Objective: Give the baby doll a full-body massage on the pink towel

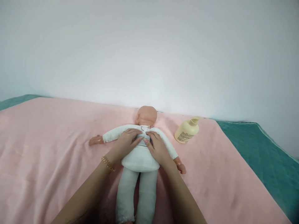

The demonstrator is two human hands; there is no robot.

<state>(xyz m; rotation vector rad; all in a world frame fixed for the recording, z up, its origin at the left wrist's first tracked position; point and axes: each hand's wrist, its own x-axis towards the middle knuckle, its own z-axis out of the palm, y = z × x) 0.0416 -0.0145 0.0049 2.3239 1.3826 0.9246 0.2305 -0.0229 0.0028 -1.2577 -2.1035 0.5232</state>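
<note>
A doll [140, 158] with a white cloth body lies face down, its bald head toward the wall and its arms spread to the sides. My left hand [128, 141] rests flat on the left part of its upper back, thumb stretched toward the middle. On the right part lies my right hand [157, 146], fingers also extended. Both thumbs come close to each other near the middle of the back. Neither hand grips anything. A beaded bracelet [108, 164] circles my left wrist.
A pale yellow pump bottle [186, 131] stands to the right of the doll's head. Under everything is a pink sheet [221, 174], wrinkled at the left, over a green quilted cover [263, 149]. A white wall [149, 56] rises behind.
</note>
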